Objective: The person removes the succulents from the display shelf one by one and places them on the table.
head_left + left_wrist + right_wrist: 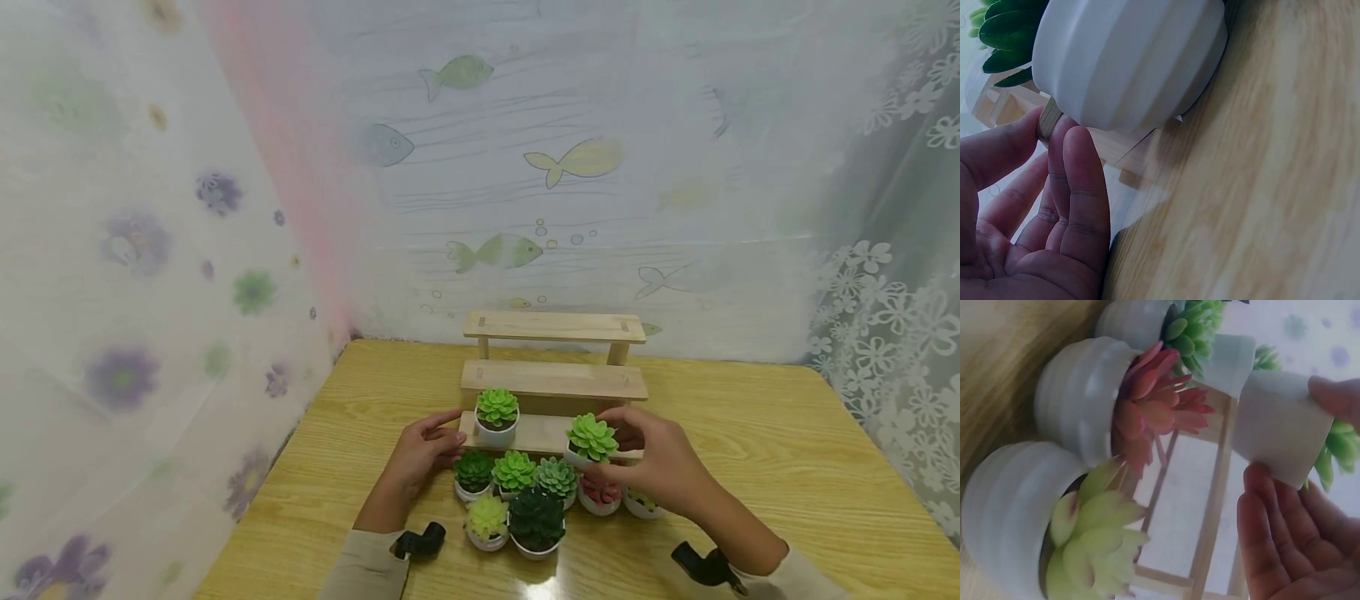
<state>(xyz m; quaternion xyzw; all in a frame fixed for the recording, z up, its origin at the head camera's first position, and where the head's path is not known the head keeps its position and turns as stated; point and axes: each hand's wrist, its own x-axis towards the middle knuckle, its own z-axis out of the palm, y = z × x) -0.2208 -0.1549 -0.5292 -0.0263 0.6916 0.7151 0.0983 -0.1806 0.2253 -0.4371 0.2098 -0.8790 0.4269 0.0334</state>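
A three-tier wooden stand (555,379) stands on the table. My left hand (416,454) pinches the left end of its lowest board (1049,119) between thumb and finger. My right hand (667,458) grips a bright green succulent (592,437) by its smooth white pot (1279,425), which is held over the right part of that board; whether it touches the wood I cannot tell. On the board's left part stands a similar green succulent (497,412) in a white pot. Close to the left hand is a ribbed white pot (1129,62) with a dark green plant.
Several potted succulents crowd before the stand: a red one (601,490), a grey-green one (556,479), a large dark one (537,521), a pale yellow-green one (487,518), and others. A fish-printed curtain (600,208) hangs behind the wooden table (750,450).
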